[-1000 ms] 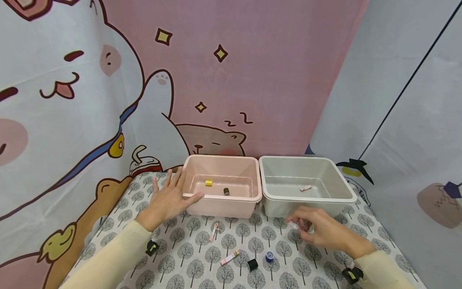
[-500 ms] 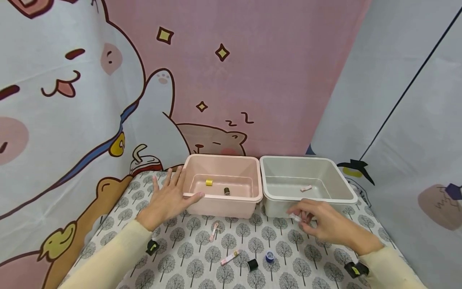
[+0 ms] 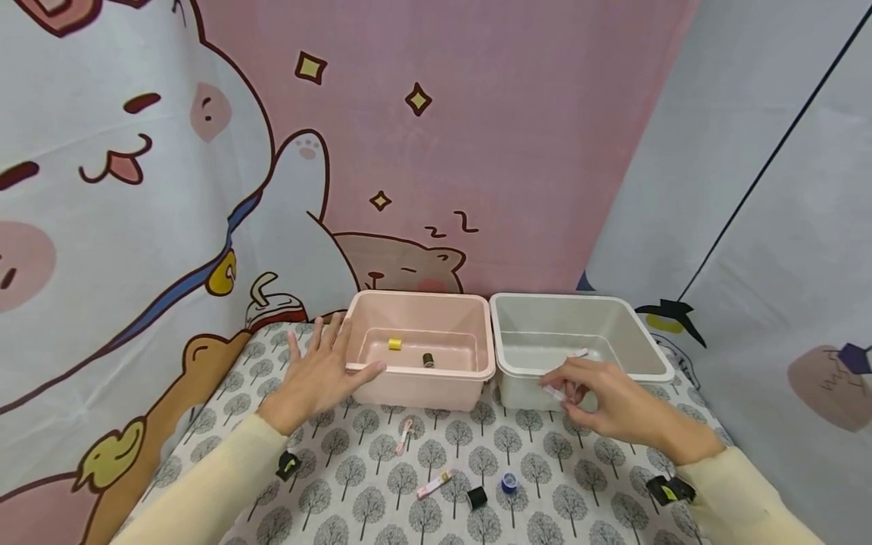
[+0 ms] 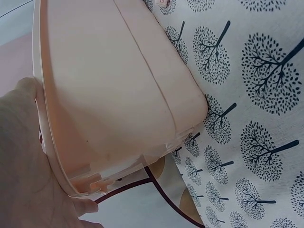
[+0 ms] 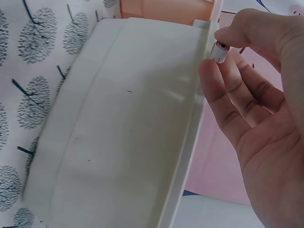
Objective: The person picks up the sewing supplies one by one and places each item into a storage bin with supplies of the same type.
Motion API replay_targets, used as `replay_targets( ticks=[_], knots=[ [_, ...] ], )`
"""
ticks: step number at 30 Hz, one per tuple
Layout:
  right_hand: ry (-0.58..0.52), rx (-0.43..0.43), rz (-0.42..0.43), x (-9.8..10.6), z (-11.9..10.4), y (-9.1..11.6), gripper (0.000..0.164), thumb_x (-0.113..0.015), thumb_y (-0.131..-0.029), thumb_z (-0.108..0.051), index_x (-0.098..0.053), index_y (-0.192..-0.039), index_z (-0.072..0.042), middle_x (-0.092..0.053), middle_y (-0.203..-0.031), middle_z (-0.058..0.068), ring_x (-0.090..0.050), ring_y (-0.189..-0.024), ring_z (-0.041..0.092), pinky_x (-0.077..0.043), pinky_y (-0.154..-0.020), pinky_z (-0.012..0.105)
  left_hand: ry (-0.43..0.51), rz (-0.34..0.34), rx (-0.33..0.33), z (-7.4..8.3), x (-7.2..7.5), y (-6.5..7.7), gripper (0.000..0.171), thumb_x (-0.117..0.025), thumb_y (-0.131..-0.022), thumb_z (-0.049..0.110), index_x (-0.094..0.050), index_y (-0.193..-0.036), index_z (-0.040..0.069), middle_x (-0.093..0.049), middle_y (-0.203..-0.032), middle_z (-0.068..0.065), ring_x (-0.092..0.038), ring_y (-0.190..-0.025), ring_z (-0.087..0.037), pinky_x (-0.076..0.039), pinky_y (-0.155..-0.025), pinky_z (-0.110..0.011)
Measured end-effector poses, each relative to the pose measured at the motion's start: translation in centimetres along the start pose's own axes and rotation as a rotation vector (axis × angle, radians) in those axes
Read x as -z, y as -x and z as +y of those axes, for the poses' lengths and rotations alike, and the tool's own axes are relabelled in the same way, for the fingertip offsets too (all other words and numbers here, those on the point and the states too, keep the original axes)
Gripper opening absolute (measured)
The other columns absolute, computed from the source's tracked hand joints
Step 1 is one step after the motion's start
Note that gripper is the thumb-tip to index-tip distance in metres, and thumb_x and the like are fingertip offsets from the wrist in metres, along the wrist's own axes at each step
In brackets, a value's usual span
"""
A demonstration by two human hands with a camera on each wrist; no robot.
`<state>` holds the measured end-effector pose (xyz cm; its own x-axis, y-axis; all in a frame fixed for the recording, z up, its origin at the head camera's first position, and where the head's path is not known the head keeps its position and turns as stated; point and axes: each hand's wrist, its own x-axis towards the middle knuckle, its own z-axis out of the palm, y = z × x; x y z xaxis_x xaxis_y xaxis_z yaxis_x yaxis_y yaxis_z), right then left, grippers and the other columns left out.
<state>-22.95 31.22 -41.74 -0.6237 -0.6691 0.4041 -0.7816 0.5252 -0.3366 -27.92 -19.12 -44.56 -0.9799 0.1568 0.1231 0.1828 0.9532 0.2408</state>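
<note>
My right hand pinches a small whitish rolled-up tape measure between thumb and fingertips, just in front of the grey bin's near rim. The grey bin has another pale pink strip inside, partly hidden by that hand. With fingers spread, my left hand rests at the left rim of the pink bin. A yellow thread spool and a dark green thread spool lie in the pink bin.
On the tree-print cloth lie a folded pink tape measure, a pink strip with a yellow end, a black thread spool and a blue thread spool. A cartoon curtain hangs behind the bins.
My right hand has risen with the tape measure from low in front of the grey bin towards its near rim. My left hand has stayed put.
</note>
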Motion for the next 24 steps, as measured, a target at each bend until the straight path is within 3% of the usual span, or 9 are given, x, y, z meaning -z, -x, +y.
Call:
replay_targets(
  ticks=[5, 12, 17, 24],
  knots=[
    [0.024, 0.010, 0.027, 0.7, -0.1, -0.7, 0.060, -0.088, -0.084, 0.013, -0.082, -0.134, -0.019, -0.074, -0.100, -0.013, -0.068, -0.089, -0.001, -0.068, -0.075, 0.021, -0.005, 0.000, -0.008, 0.1, 0.1, 0.0, 0.123, -0.048, -0.106, 0.093, -0.013, -0.188, 0.008, -0.005, -0.197, -0.020, 0.001, -0.182, -0.054, 0.016, -0.136, -0.087],
    [0.049, 0.024, 0.058, 1.7, 0.6, -2.3, 0.056, -0.089, -0.085, 0.016, -0.079, -0.135, -0.006, -0.085, -0.121, 0.002, -0.074, -0.094, 0.002, -0.071, -0.082, 0.024, -0.010, 0.008, 0.001, -0.2, 0.3, 0.1, 0.122, -0.047, -0.107, 0.092, -0.014, -0.188, 0.006, -0.005, -0.196, -0.023, 0.002, -0.182, -0.055, 0.017, -0.136, -0.087],
    [0.085, 0.040, 0.076, 2.1, 1.4, -2.7, 0.052, -0.088, -0.086, 0.015, -0.081, -0.133, -0.004, -0.084, -0.112, 0.001, -0.075, -0.092, 0.002, -0.070, -0.078, 0.025, -0.006, 0.005, -0.006, -0.1, 0.1, 0.2, 0.121, -0.049, -0.107, 0.091, -0.016, -0.187, 0.006, -0.007, -0.196, -0.024, 0.002, -0.181, -0.056, 0.017, -0.135, -0.088],
    [0.149, 0.059, 0.108, 3.0, 2.7, -3.7, 0.045, -0.090, -0.086, 0.012, -0.086, -0.124, -0.012, -0.083, -0.107, -0.007, -0.075, -0.088, 0.004, -0.066, -0.073, 0.024, -0.002, 0.008, -0.013, 0.1, 0.0, 0.0, 0.121, -0.050, -0.107, 0.090, -0.016, -0.187, 0.006, -0.008, -0.196, -0.024, 0.001, -0.182, -0.056, 0.016, -0.135, -0.089]
  ],
)
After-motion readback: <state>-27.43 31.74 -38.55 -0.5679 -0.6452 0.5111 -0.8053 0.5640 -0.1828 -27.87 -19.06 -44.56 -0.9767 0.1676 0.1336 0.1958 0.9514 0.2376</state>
